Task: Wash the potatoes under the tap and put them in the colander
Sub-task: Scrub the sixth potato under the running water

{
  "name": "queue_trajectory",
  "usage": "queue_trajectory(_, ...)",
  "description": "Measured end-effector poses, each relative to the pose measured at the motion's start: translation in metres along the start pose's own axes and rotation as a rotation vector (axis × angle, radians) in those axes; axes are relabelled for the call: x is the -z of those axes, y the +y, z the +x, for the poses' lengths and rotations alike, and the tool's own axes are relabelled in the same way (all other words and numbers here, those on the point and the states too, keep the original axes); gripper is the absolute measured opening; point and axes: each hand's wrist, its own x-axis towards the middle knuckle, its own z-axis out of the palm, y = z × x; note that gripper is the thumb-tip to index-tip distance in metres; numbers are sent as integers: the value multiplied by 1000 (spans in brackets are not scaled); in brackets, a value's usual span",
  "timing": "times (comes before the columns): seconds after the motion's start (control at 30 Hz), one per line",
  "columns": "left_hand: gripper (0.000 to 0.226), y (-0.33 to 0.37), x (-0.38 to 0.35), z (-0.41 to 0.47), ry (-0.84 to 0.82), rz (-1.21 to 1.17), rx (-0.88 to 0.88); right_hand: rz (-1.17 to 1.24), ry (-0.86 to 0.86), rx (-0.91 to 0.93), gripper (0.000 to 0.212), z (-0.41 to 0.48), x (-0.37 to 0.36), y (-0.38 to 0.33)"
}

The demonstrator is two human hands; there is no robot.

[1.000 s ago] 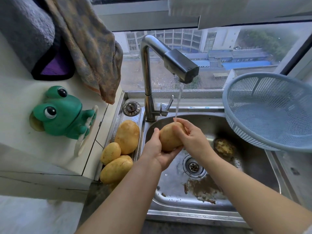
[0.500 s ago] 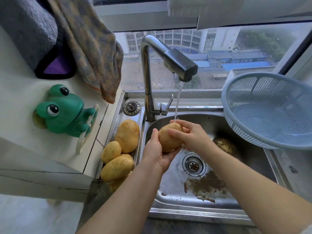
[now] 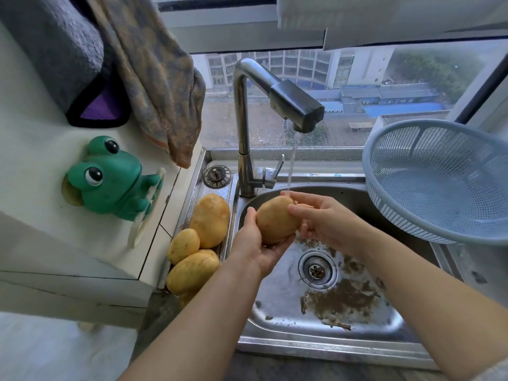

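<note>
I hold a yellow-brown potato (image 3: 276, 220) over the steel sink (image 3: 316, 336), right under the water stream from the tap (image 3: 297, 105). My left hand (image 3: 254, 247) cups it from below, with fingers curled round it. My right hand (image 3: 324, 220) grips its right side, fingers over the top. Three more potatoes (image 3: 198, 243) lie on the sink's left ledge. The blue-grey colander (image 3: 439, 182) sits tilted at the sink's right rim with nothing visible inside.
Brown dirt lies on the sink floor round the drain (image 3: 317, 269). A green frog holder (image 3: 110, 177) sticks to the left wall. Cloths (image 3: 154, 78) hang above the ledge. A window runs behind the tap.
My right hand's fingers have slid across the potato's top and side, and the potato has turned a little. It stays under the stream, in both hands.
</note>
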Motion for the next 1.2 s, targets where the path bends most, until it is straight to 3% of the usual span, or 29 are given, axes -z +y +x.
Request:
queue_trajectory(0.2,53,6,-4,4,-21,40,47,246,45,18,27,4,-9,1)
queue_trajectory(0.37,48,8,-1,9,-25,147,128,377,-108,-88,36,4,-8,-5)
queue_trajectory(0.6,46,7,-6,14,-69,326,227,150,-73,-133,31,9,-5,-14)
queue_trajectory(0.73,49,5,-4,21,-101,373,270,-85,-9,-53,27,9,-1,-20)
queue_trajectory(0.9,49,8,2,25,-128,437,285,-366,-164,15,22,4,9,-36)
queue_trajectory(1.03,53,12,-3,24,-119,464,275,-560,-52,122,25,9,6,-36)
queue_trajectory(1.2,55,18,-2,27,-127,519,272,-400,-171,60,26,8,13,-41)
